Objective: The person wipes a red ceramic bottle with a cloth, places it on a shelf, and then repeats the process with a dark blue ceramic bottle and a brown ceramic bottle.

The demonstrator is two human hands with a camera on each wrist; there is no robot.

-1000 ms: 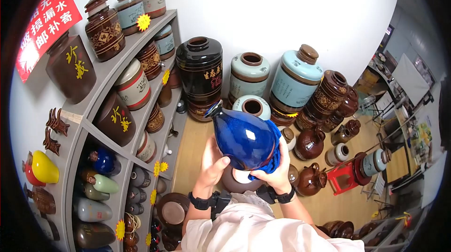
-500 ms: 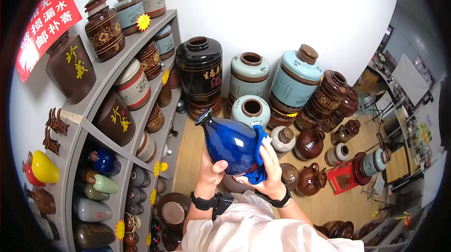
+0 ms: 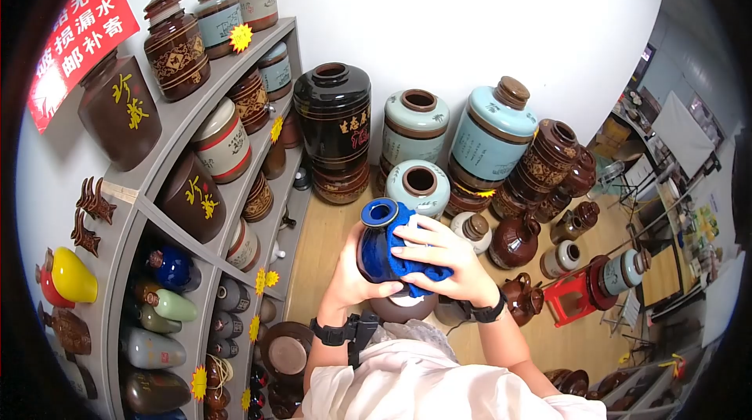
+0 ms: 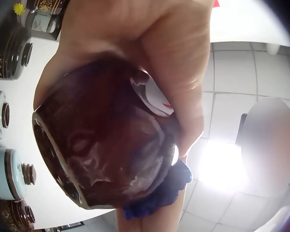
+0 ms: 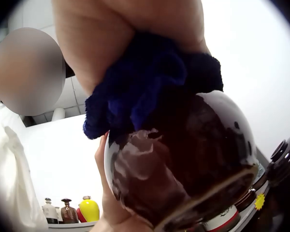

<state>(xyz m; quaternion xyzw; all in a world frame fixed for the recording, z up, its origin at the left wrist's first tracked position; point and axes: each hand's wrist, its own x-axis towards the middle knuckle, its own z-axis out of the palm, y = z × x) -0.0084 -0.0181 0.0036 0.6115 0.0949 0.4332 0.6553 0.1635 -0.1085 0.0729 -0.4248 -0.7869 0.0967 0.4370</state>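
Observation:
A glossy blue ceramic bottle (image 3: 374,254) stands nearly upright before the person's chest, its round mouth facing up at the head camera. The left hand (image 3: 348,277) grips its left side, with the thumb across the near face. On the other side, the right hand (image 3: 448,257) holds a blue cloth (image 3: 399,230) against the neck and shoulder, fingers bent over it. Both wrist views show the bottle's dark brown, shiny lower body (image 4: 101,145). In the right wrist view the bunched cloth (image 5: 145,92) lies between the palm and the bottle.
Left of the person, a grey shelf (image 3: 235,75) carries many jars and bottles. Large jars, among them a black one (image 3: 331,118) and a light blue one (image 3: 493,134), stand ahead on the wooden floor. A red stool (image 3: 570,299) and brown jugs (image 3: 515,240) are at the right.
The bottle has swung from leaning left to nearly upright, its mouth now facing the head camera. The right hand and cloth have shifted from its lower end up to the neck and shoulder.

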